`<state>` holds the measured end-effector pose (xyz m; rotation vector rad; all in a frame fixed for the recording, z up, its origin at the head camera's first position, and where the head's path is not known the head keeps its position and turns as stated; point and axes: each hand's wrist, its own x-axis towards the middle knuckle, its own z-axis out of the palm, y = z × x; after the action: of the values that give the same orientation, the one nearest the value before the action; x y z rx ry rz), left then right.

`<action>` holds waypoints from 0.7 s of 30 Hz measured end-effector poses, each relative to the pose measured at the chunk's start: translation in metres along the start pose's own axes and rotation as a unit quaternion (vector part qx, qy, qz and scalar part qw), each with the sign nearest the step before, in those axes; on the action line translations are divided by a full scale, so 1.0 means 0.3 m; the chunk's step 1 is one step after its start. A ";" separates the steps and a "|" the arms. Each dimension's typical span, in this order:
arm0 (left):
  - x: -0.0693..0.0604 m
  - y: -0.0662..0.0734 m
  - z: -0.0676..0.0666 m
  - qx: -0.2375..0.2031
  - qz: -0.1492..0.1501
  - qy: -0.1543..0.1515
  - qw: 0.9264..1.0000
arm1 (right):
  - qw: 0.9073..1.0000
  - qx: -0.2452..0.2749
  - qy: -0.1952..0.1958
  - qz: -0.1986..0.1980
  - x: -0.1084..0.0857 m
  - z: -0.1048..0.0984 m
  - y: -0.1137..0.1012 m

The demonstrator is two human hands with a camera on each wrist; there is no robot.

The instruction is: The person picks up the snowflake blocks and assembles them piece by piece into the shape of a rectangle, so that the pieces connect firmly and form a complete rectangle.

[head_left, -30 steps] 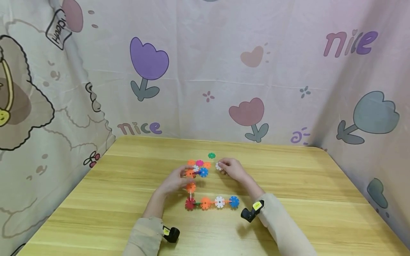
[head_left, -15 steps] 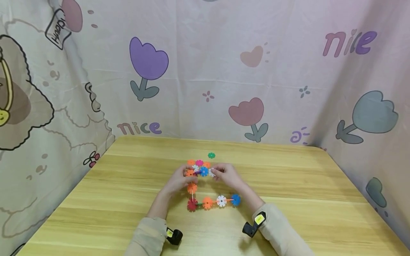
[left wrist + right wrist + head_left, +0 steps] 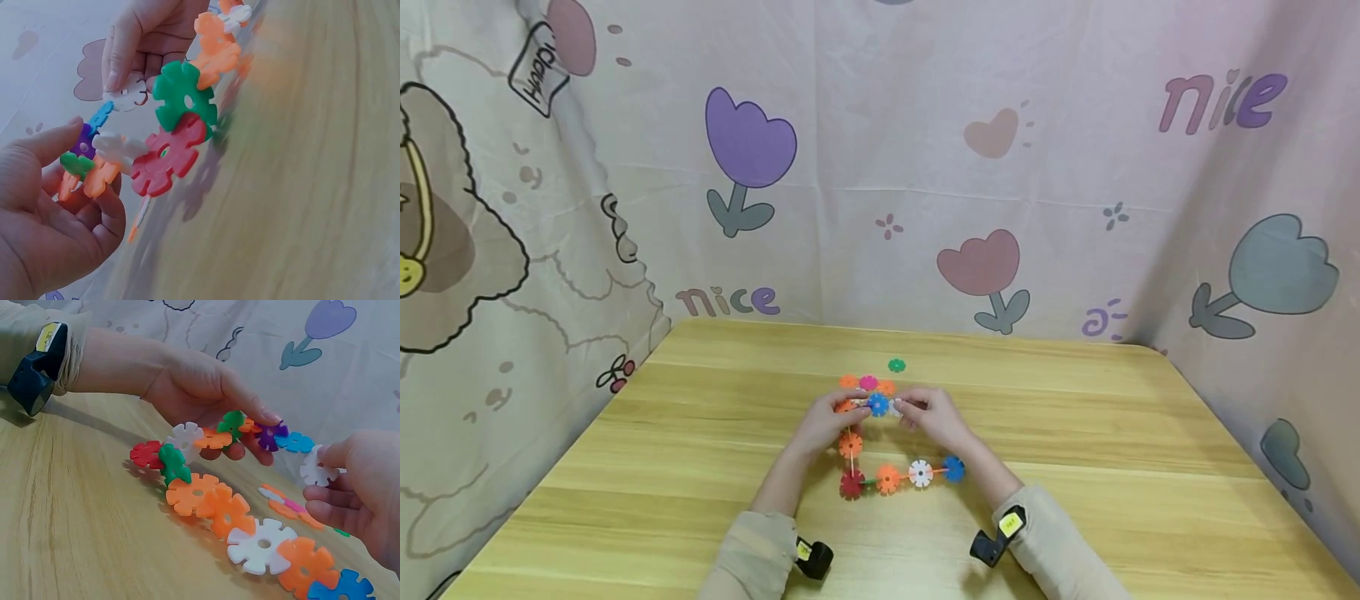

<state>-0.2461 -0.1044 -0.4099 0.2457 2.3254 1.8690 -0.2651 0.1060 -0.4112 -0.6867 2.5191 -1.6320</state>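
Observation:
A chain of interlocking plastic snowflake discs bends at a red disc (image 3: 852, 484); one leg runs right to a blue disc (image 3: 954, 468), the other away to a light-blue disc (image 3: 295, 442). My left hand (image 3: 826, 427) pinches that far leg at a purple disc (image 3: 272, 435), its thumb on top. Between thumb and fingers my right hand (image 3: 936, 419) pinches a white disc (image 3: 319, 470). Its edge meets the light-blue disc at the chain's end; whether their slots interlock I cannot tell. The left hand partly hides the far leg in the head view.
Beyond the hands lie loose discs on the wooden table (image 3: 1075, 433): a green disc (image 3: 897, 365), a pink disc (image 3: 868, 382) and orange discs (image 3: 848, 382), plus a white one mostly hidden. A patterned curtain (image 3: 865, 167) rises behind the table.
My right hand has moved left, bringing the white disc up to the chain's blue end disc. The left hand and the chain have shifted slightly right and nearer.

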 end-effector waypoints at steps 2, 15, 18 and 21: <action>0.000 0.002 0.002 0.005 0.007 0.002 1.000 | 1.000 0.001 0.005 0.000 -0.001 0.002 0.005; 0.005 0.000 0.008 0.000 0.001 0.005 1.000 | 0.997 -0.038 0.025 -0.054 -0.007 0.004 -0.001; 0.008 0.002 0.009 0.004 0.001 0.005 1.000 | 0.996 -0.060 0.030 -0.059 -0.007 0.005 -0.006; 0.008 0.010 0.011 0.006 0.009 -0.005 1.000 | 0.995 -0.077 0.031 -0.055 -0.007 0.006 -0.010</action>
<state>-0.2475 -0.1000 -0.4077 0.2783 2.3358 1.8589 -0.2616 0.1042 -0.4098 -0.8149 2.7208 -1.5246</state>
